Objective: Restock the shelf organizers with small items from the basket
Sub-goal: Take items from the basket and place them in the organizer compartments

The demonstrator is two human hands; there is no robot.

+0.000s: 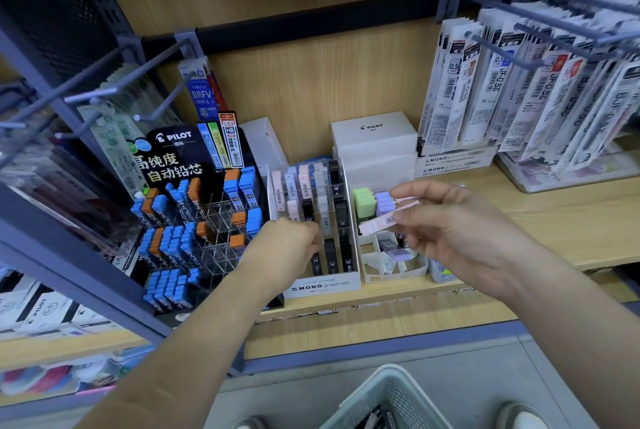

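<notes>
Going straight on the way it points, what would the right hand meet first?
Probably the right wall of the MONO organizer; the pink case in the right hand would touch first, though depth is unclear.

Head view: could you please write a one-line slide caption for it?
Left hand reaches into the MONO graph organizer while the right hand holds pale pink cases.

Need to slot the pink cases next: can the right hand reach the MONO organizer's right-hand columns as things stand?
Probably yes. The right hand, pinching pale pink cases, hovers just beside the MONO organizer; the left hand covers only its lower left slots.
</notes>
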